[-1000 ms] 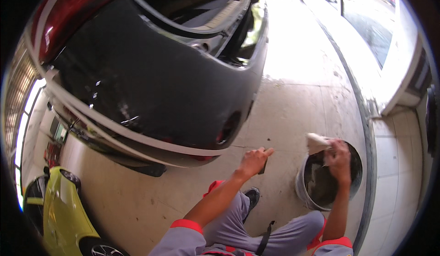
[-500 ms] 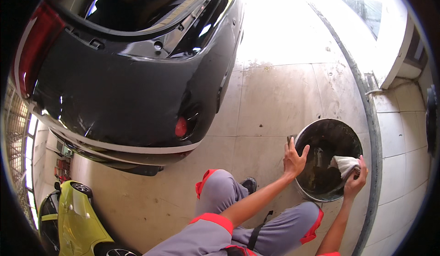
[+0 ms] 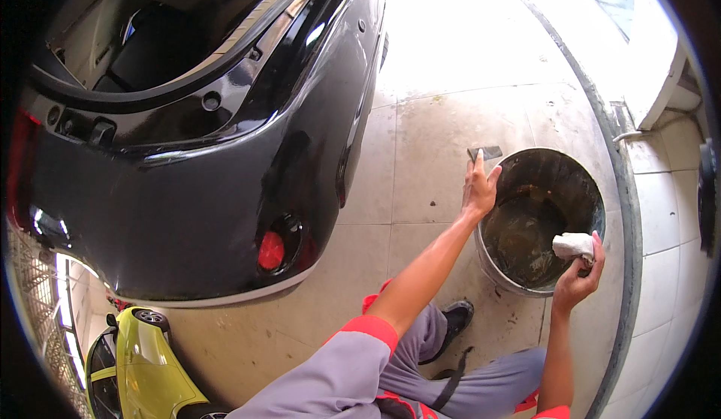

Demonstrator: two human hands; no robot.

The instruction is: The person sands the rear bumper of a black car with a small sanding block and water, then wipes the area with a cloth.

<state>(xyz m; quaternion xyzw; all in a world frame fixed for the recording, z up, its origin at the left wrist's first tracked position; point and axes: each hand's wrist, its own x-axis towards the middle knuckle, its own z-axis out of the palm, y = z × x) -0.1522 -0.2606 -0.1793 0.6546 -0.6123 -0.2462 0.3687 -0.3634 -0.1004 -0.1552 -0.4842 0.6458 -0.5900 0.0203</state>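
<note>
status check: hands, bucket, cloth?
Left hand on the bucket rim, a small dark flat piece at its fingertips. Right hand grips a white cloth over the bucket. Dark water inside. Black car beside, apart.

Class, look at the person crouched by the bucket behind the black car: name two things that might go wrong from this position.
1. The left hand rests on the rim of the metal bucket, which holds murky water; leaning on it might tip the bucket and spill onto the tiled floor.
2. The right hand holds a white cloth over the bucket; drips could wet the floor near the black shoe, a possible slip.
</note>
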